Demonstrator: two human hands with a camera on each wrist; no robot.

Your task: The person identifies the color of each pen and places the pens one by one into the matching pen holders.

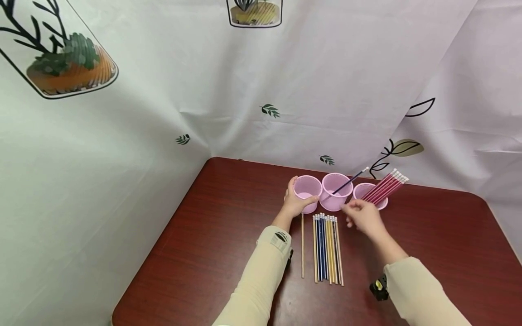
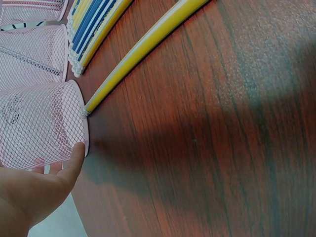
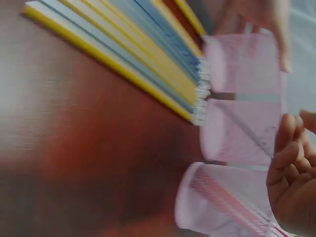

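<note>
Three pink mesh pencil cups stand in a row on the table. My left hand (image 1: 294, 204) grips the left cup (image 1: 307, 184), its thumb along the front; the left wrist view shows the thumb (image 2: 75, 160) low on the mesh. One dark blue pencil (image 1: 350, 182) leans in the middle cup (image 1: 331, 203). Just in front of the middle and right cups is my right hand (image 1: 364, 218), fingers loosely bent with nothing between them. The right cup (image 1: 360, 191) holds a bundle of red pencils (image 1: 383, 188), white erasers up.
Several yellow and blue pencils (image 1: 327, 249) lie side by side before the cups, erasers towards them. A single yellow pencil (image 1: 302, 246) lies apart on their left. The dark red wooden table (image 1: 228, 226) meets a patterned white cloth (image 1: 253, 81) behind.
</note>
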